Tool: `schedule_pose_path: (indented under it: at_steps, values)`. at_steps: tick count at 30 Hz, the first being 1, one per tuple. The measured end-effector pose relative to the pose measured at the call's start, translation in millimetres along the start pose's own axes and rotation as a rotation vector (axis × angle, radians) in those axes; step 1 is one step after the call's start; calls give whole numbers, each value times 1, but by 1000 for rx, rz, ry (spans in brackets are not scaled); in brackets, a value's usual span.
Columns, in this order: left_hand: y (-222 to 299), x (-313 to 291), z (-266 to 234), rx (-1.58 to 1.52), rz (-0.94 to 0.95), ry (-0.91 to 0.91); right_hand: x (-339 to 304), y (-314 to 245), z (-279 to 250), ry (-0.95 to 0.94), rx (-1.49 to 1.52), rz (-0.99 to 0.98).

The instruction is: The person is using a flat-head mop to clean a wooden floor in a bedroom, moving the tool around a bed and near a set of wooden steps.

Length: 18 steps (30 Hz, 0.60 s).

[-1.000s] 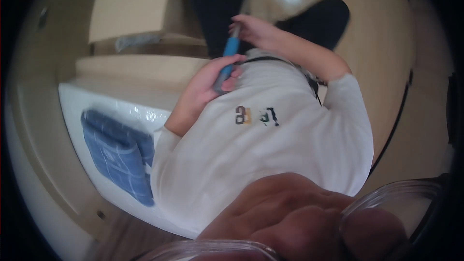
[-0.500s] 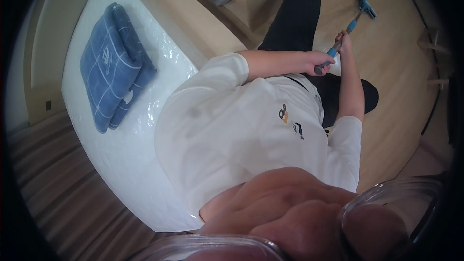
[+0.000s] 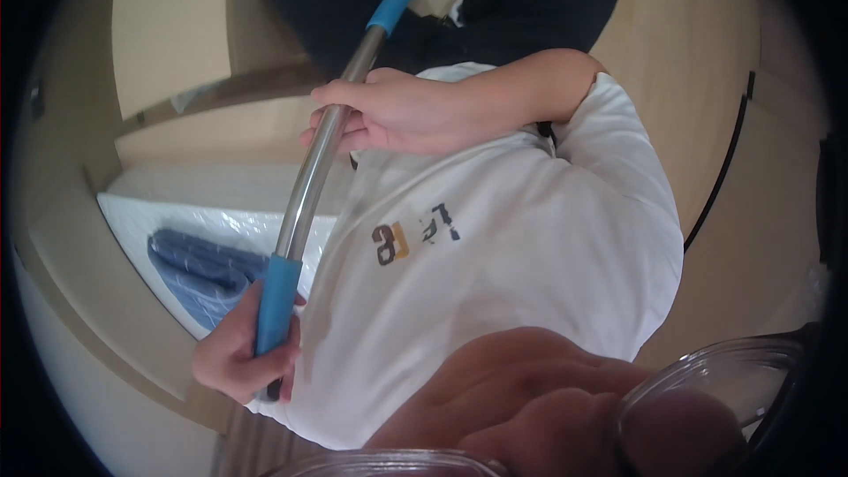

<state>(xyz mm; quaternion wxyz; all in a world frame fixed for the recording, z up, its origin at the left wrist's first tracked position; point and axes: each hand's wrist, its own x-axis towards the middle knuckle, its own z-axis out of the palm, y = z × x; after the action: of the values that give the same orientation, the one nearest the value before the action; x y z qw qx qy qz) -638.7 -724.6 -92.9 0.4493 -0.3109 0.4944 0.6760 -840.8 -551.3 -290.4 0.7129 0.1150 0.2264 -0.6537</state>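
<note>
Both hands closed around metal pole

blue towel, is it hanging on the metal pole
No, the folded blue towel lies on the white plastic-covered surface, beside the metal pole held in the left hand and right hand.

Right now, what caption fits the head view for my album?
Both hands, left and right, hold a silver pole with blue ends.

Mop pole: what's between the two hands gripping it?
Head view: bare silver pole runs between the left hand, on the blue grip, and the right hand; nothing else on it.
</note>
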Motion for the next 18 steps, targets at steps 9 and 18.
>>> schedule_pose_path:
  at_steps: [9, 18]
  values:
    - [56, 299, -39, -251, 332, -198, 117, -158, -227, 498, -400, -619]
    - [102, 424, 15, -123, 380, -97, 35, -254, -305, 966, -770, -600]
